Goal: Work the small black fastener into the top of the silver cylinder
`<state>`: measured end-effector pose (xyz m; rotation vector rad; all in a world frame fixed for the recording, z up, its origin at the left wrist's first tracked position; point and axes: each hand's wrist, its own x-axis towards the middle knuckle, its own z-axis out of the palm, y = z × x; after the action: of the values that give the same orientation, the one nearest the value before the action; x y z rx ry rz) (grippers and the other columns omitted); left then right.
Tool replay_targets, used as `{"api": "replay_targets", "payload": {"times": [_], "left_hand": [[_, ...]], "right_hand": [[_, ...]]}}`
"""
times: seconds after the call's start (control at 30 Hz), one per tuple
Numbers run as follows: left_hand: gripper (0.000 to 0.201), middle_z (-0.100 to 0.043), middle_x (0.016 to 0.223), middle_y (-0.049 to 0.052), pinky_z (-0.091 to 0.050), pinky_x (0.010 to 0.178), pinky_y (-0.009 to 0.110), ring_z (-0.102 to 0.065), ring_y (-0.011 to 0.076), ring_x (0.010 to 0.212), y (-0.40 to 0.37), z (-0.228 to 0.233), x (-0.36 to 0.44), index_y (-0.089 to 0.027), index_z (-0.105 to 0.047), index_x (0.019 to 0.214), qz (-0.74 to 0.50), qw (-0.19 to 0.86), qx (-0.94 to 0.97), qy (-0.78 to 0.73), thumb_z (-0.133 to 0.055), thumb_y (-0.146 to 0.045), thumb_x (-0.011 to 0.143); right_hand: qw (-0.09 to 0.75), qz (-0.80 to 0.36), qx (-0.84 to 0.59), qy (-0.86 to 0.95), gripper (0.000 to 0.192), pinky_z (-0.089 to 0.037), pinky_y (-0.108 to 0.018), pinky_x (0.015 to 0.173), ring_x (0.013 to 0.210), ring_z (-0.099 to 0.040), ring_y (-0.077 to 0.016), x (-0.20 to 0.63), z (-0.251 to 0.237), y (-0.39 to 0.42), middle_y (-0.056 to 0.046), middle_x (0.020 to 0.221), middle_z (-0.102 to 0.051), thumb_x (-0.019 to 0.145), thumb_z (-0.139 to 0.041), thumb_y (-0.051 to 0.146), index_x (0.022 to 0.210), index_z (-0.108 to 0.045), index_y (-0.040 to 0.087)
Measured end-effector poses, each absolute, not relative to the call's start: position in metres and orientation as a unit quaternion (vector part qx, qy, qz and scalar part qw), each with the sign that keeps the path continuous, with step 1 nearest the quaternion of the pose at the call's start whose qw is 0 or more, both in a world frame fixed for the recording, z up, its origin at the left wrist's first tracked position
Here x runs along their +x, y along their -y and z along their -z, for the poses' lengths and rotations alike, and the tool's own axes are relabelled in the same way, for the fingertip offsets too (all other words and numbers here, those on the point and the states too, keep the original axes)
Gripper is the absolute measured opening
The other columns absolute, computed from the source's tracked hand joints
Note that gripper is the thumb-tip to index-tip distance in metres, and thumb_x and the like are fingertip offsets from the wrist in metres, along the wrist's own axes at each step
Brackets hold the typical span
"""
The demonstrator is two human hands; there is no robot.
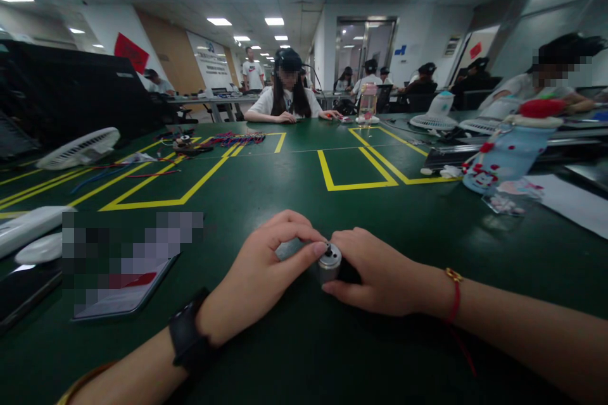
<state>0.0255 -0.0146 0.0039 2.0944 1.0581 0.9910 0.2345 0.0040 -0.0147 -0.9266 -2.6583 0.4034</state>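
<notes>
Silver metal shows between two bare hands: a short cylinder (329, 271), roughly upright, at the near middle of the dark green table (285, 354). The right hand (375, 272) wraps it from the right, fingers curled in around the far side and thumb laid along the near side, low down, so the grip is closed on it. From the left, the left hand (266, 259) reaches over with thumb and index fingertip drawn nearly together at a small dark peg (328, 250) on the cylinder's top face; whether they pinch the peg or only touch it, I cannot tell. Nor can I tell whether the cylinder's base rests on the table.

A black watch (190, 329) sits on the left wrist, a red cord bracelet (456, 297) on the right. Near left, a flat device, partly pixelated, lies beside a dark phone (28, 297). To the right stands a pale blue tumbler (503, 155) with a red top, a sheet of white paper (577, 202) just beyond it to the right. Yellow tape (361, 186) marks outlines farther off, tangled wires (237, 139) lie far left, and at the far edge sits a co-worker (282, 101) in a white top
</notes>
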Motion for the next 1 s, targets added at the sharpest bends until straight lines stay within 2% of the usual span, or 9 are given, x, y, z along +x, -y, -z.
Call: {"api": "replay_targets", "payload": {"times": [0.27,0.53,0.73,1.0], "left_hand": [[0.011,-0.062,0.097,0.003,-0.046,0.084,0.032,-0.059,0.0176,0.092,0.007,-0.006,0.012,-0.021,-0.068,0.091,-0.369,0.287,0.789,-0.399,-0.059,-0.028,0.091],[0.011,-0.060,0.104,0.003,-0.045,0.091,0.034,-0.058,0.0178,0.098,-0.010,0.005,-0.005,-0.023,-0.073,0.087,-0.241,0.322,0.838,-0.369,-0.064,-0.030,0.087],[0.009,-0.060,0.108,0.003,-0.041,0.095,0.037,-0.055,0.0205,0.105,-0.014,0.011,-0.009,-0.026,-0.075,0.088,-0.179,0.300,0.871,-0.344,-0.067,-0.030,0.085],[0.010,-0.060,0.109,0.003,-0.041,0.096,0.039,-0.054,0.0210,0.106,-0.013,0.009,-0.009,-0.026,-0.074,0.088,-0.181,0.295,0.871,-0.349,-0.066,-0.029,0.085]], "right_hand": [[0.150,-0.145,-0.315,0.926,0.023,-0.035,-0.032,0.068,0.074,-0.047,-0.0176,0.236,0.013,-0.004,-0.004,0.088,-0.059,0.083,-0.064,0.037,0.091,-0.054,0.017],[0.145,-0.145,-0.321,0.925,0.024,-0.036,-0.031,0.068,0.075,-0.048,-0.0179,0.235,0.014,-0.004,-0.004,0.088,-0.059,0.082,-0.064,0.037,0.091,-0.054,0.017],[0.149,-0.143,-0.320,0.925,0.024,-0.036,-0.031,0.067,0.075,-0.048,-0.0179,0.235,0.015,-0.004,-0.005,0.089,-0.059,0.082,-0.065,0.037,0.092,-0.054,0.017],[0.147,-0.146,-0.324,0.923,0.024,-0.036,-0.032,0.067,0.075,-0.048,-0.0184,0.235,0.014,-0.004,-0.005,0.089,-0.060,0.082,-0.064,0.038,0.092,-0.055,0.017]]}}
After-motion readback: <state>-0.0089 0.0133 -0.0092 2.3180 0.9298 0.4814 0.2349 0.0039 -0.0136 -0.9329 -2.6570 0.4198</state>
